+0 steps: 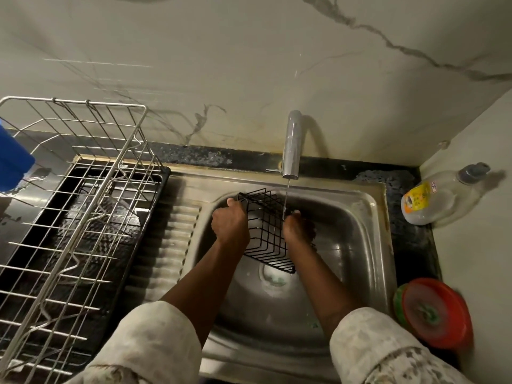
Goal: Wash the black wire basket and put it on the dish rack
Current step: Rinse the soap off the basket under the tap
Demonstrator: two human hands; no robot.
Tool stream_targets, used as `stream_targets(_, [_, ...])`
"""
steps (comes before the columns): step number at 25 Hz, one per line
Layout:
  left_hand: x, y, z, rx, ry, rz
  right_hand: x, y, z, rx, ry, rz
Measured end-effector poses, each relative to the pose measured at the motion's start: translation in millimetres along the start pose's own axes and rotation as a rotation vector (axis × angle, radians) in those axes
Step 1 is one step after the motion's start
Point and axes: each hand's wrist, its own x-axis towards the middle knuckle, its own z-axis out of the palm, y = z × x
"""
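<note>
- Sink [357, 209], steel, one basin: we find the black wire basket [267, 234] held over it under a thin stream from the tap [291, 145]; a white drain fitting shows at the bottom, otherwise only water.
- Dish rack [69, 195], bare wire, standing on a dark tray left of the sink: we see nothing in the part in view; a blue object [12, 159] sits at its far left edge.
- Black wire basket, turned on its side, apart from the rack: we judge the rinsing step is in hand. Next we would need to lift it clear, shake it off and carry it left to the rack.
- Red lid or bowl [437, 313], right counter, contents unclear.
- Soap bottle [440, 198], lying on its side, nearly empty.
- Left hand [230, 220]: closed around the basket's left edge.
- Right hand [299, 225]: against the basket's right side, blurred; we cannot tell its grip.
</note>
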Motion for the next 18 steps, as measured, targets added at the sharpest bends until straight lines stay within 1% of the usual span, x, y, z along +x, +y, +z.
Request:
stream_targets(2, [-2.7, 5.1, 1.5, 0.013, 0.027, 0.060, -22.6, -22.4, 10.1, 0.049, -0.062, -0.034])
stream_targets(5, [2.7, 1.7, 0.1, 0.025, 0.067, 0.037, -40.5, -41.6, 30.2, 0.075, -0.104, -0.044])
stream_targets(6, [3.9, 0.5, -1.1, 0.036, 0.087, 0.039, -38.0, -40.3, 31.3, 0.071, -0.107, -0.055])
stream_targets(9, [6.2, -3.3, -2.2, 0.038, 0.079, 0.083, -16.7, -18.9, 16.9, 0.077, -0.070, -0.139])
stream_targets(10, [5.2, -4.0, -1.3, 0.037, 0.076, 0.097, -4.0, -9.7, 10.3, 0.061, -0.062, -0.135])
stream_targets(12, [2.1, -7.1, 1.3, 0.023, 0.065, 0.114, 17.6, 4.2, -3.7, 0.100, -0.126, -0.013])
stream_targets(14, [-0.4, -9.5, 4.2, 0.026, 0.069, 0.124, 28.9, 11.1, -6.4, 0.130, -0.115, 0.049])
stream_targets(16, [-1.1, -7.9, 3.7, 0.023, 0.076, 0.117, 16.5, 3.5, -1.6, 0.120, -0.086, -0.012])
stream_targets(18, [2.2, -8.8, 2.8, 0.017, 0.084, 0.099, -11.7, -14.7, 9.4, 0.084, -0.063, -0.145])
